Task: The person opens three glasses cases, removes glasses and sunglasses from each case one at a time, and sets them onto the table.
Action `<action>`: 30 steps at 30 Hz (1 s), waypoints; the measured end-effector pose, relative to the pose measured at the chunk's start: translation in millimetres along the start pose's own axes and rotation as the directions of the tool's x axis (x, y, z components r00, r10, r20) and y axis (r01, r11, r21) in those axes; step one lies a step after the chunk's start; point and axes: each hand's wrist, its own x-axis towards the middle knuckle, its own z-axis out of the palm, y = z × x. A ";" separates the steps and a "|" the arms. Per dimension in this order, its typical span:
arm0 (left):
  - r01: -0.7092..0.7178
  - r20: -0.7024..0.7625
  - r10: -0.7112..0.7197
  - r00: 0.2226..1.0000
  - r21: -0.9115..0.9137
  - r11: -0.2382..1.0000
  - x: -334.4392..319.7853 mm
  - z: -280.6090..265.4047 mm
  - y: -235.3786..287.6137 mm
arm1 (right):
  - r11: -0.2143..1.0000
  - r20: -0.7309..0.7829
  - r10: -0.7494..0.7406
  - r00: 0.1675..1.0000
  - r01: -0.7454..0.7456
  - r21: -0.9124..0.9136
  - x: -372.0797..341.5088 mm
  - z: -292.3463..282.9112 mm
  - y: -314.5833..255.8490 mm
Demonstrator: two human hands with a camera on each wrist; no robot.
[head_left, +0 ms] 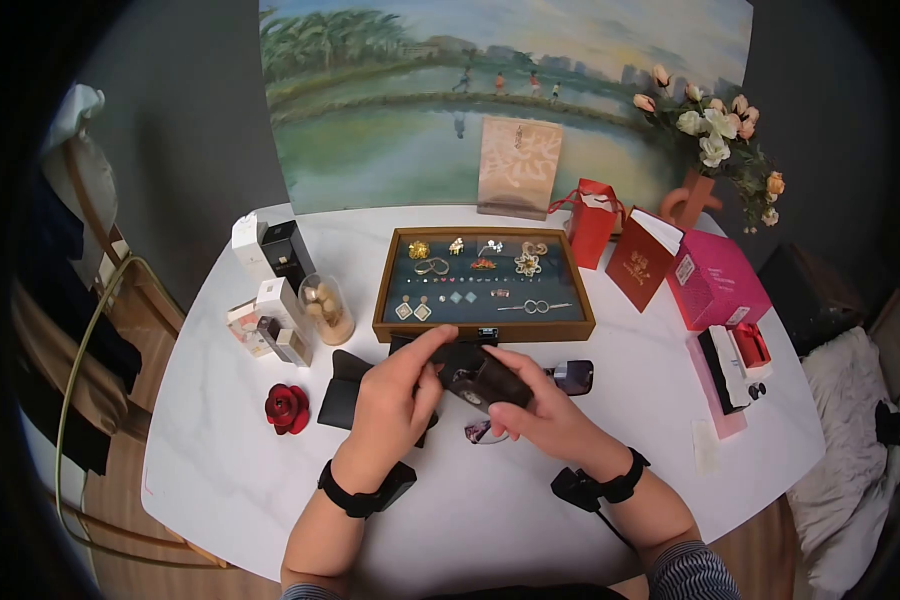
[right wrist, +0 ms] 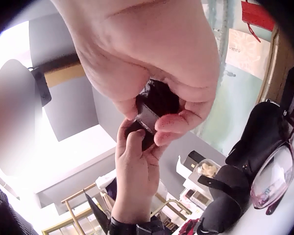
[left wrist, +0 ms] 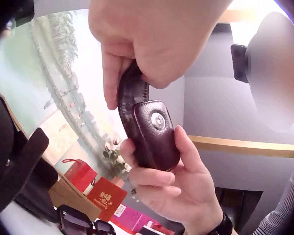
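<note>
- Dark brown leather case with a round metal snap: it's held up in both hands above the white marbled bench, near the wood-framed, glass-topped jewellery tray.
- Right hand: grip curled around the case body, thumb on one edge, fingers on the other.
- Left hand: grip pinched onto the curved dark leather strap, no real gap between the fingers.
- Step in hand, I reckon, is working that strap; whether undoing or closing, can't tell.
- Next move probably wants the right hand steady while the left bends the strap, no yanking.
</note>
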 end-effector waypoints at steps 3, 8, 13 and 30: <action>0.050 -0.197 -0.105 0.975 -0.263 0.963 1.8 11.7 4.4 | 0.998 0.055 0.067 0.996 -0.066 -0.012 -1.7 0.5 -5.6; -0.110 -0.062 0.119 0.991 0.139 0.984 4.3 -2.9 -0.3 | 0.999 0.119 -0.016 0.993 0.011 0.039 -2.3 -2.7 -8.9; -0.020 0.120 0.014 0.993 0.052 0.998 8.1 -8.9 8.4 | 1.000 0.067 -0.014 0.998 0.014 -0.008 -1.8 -7.4 -10.7; -0.105 0.091 0.092 0.992 0.141 0.985 4.4 -0.4 8.0 | 0.996 0.094 0.006 0.996 0.002 -0.084 -3.2 -14.6 -4.9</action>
